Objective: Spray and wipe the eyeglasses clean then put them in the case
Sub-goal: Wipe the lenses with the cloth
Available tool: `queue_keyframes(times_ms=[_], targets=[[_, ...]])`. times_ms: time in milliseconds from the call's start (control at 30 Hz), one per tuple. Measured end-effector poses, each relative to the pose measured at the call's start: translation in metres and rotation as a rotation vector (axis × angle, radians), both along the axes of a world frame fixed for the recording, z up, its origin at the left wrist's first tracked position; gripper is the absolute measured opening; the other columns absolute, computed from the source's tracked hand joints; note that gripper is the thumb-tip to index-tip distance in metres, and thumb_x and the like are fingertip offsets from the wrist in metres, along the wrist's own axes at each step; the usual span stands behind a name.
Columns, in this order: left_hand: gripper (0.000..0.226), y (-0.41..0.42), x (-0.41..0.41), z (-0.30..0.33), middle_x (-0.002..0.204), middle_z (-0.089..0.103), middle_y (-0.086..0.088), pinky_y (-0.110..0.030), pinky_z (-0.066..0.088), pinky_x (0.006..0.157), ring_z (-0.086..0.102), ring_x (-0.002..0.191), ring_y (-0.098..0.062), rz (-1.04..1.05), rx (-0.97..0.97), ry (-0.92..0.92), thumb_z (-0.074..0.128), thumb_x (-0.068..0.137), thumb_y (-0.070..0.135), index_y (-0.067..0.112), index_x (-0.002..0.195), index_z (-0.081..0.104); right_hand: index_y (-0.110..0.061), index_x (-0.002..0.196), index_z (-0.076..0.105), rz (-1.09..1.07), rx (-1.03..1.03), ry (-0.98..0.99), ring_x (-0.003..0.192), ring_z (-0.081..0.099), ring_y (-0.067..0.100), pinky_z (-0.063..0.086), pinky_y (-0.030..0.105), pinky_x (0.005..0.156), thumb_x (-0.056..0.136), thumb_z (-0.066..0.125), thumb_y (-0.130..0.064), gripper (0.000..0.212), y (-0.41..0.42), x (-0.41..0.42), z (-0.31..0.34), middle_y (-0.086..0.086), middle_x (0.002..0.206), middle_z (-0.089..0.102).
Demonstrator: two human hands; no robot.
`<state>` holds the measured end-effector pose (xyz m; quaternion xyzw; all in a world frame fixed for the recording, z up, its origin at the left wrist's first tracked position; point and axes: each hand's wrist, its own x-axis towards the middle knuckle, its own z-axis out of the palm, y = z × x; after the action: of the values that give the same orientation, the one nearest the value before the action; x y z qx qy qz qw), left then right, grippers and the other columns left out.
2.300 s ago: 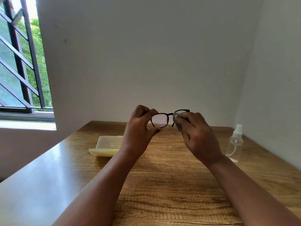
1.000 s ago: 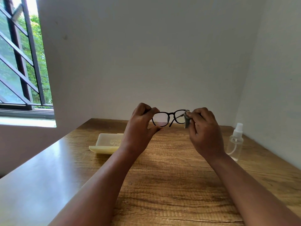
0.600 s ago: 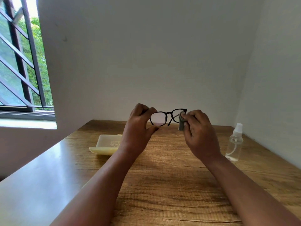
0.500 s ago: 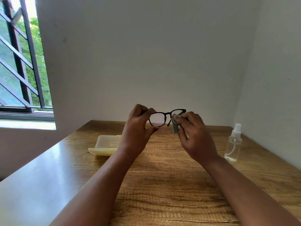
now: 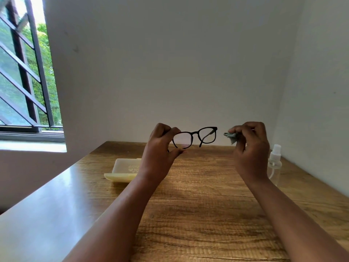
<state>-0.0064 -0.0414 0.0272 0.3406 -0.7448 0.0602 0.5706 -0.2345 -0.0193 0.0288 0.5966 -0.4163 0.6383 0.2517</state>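
Bare forearms, sleeveless to frame edge

Daylight enters through a barred window [image 5: 24, 72] at the left, overexposed at its top, and casts a pale sheen across the near-left of the wooden table [image 5: 207, 214]. The white walls [image 5: 170, 63] sit in soft, even grey light. Faint shadows fall beneath the forearms. Wide-angle distortion bends the window bars; the picture is slightly soft throughout.
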Motion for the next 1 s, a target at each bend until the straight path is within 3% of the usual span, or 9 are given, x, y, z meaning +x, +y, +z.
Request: queue_keyframes(times_ms=[133, 233, 300, 500, 633, 733, 800, 1000], targets=[[0.049, 0.001, -0.001, 0.000, 0.098, 0.049, 0.002, -0.013, 0.040, 0.070, 0.050, 0.086, -0.013, -0.009, 0.011, 0.002, 0.089, 0.062, 0.013, 0.014, 0.107, 0.068, -0.004, 0.092, 0.065, 0.189, -0.035, -0.105, 0.097, 0.064, 0.017, 0.056, 0.027, 0.083, 0.082, 0.053, 0.016, 0.026, 0.005, 0.012, 0.005, 0.008, 0.109, 0.049], [0.048, 0.003, -0.002, 0.000, 0.099, 0.050, 0.001, -0.017, 0.043, 0.070, 0.053, 0.088, -0.016, -0.013, 0.023, 0.005, 0.088, 0.063, 0.011, 0.013, 0.106, 0.068, -0.003, 0.097, 0.064, 0.271, -0.003, -0.137, 0.101, 0.061, 0.004, 0.051, 0.015, 0.086, 0.083, 0.056, 0.017, 0.025, 0.011, 0.020, 0.008, 0.007, 0.111, 0.047], [0.047, 0.003, -0.002, 0.000, 0.099, 0.050, 0.001, -0.023, 0.046, 0.073, 0.054, 0.089, -0.016, -0.007, 0.027, -0.009, 0.087, 0.064, 0.012, 0.013, 0.107, 0.068, -0.003, 0.101, 0.065, 0.289, 0.022, -0.106, 0.100, 0.063, 0.009, 0.051, 0.015, 0.086, 0.087, 0.062, 0.010, 0.018, 0.012, 0.020, 0.007, 0.007, 0.109, 0.053], [0.047, 0.004, -0.003, 0.000, 0.099, 0.049, 0.002, -0.028, 0.049, 0.075, 0.053, 0.089, -0.015, -0.013, 0.027, -0.027, 0.087, 0.065, 0.013, 0.013, 0.108, 0.067, -0.009, 0.102, 0.066, 0.161, 0.091, 0.009, 0.089, 0.064, 0.014, 0.052, 0.023, 0.075, 0.087, 0.071, -0.006, 0.017, 0.008, 0.017, -0.001, 0.000, 0.097, 0.068], [0.048, 0.003, -0.003, 0.000, 0.099, 0.049, 0.001, -0.027, 0.048, 0.075, 0.052, 0.089, -0.015, -0.010, 0.024, -0.030, 0.087, 0.065, 0.013, 0.013, 0.108, 0.067, -0.007, 0.099, 0.059, 0.282, 0.112, -0.085, 0.094, 0.068, 0.007, 0.053, 0.017, 0.083, 0.087, 0.070, -0.001, 0.017, 0.007, 0.019, -0.002, -0.002, 0.096, 0.069], [0.048, 0.003, -0.003, 0.000, 0.099, 0.049, 0.002, -0.024, 0.046, 0.075, 0.052, 0.089, -0.014, -0.013, 0.020, -0.035, 0.087, 0.065, 0.014, 0.013, 0.109, 0.067, -0.005, 0.091, 0.066, 0.297, 0.096, -0.069, 0.100, 0.068, 0.010, 0.057, 0.026, 0.084, 0.085, 0.069, 0.005, 0.013, 0.004, 0.017, -0.003, 0.001, 0.101, 0.069], [0.048, 0.003, -0.003, 0.000, 0.099, 0.048, 0.002, -0.022, 0.045, 0.073, 0.052, 0.089, -0.014, -0.016, 0.017, -0.040, 0.087, 0.065, 0.014, 0.013, 0.109, 0.067, -0.003, 0.088, 0.071, 0.264, 0.063, -0.039, 0.100, 0.065, 0.013, 0.057, 0.025, 0.083, 0.082, 0.070, 0.009, 0.014, 0.002, 0.015, -0.002, 0.006, 0.102, 0.063], [0.048, 0.003, -0.002, 0.001, 0.099, 0.050, 0.000, -0.018, 0.043, 0.073, 0.053, 0.088, -0.016, -0.022, 0.006, -0.020, 0.087, 0.064, 0.012, 0.013, 0.108, 0.068, -0.001, 0.101, 0.070, 0.186, 0.093, 0.092, 0.110, 0.058, 0.015, 0.050, 0.025, 0.097, 0.076, 0.073, 0.007, 0.027, 0.006, 0.018, -0.002, 0.009, 0.114, 0.056]])
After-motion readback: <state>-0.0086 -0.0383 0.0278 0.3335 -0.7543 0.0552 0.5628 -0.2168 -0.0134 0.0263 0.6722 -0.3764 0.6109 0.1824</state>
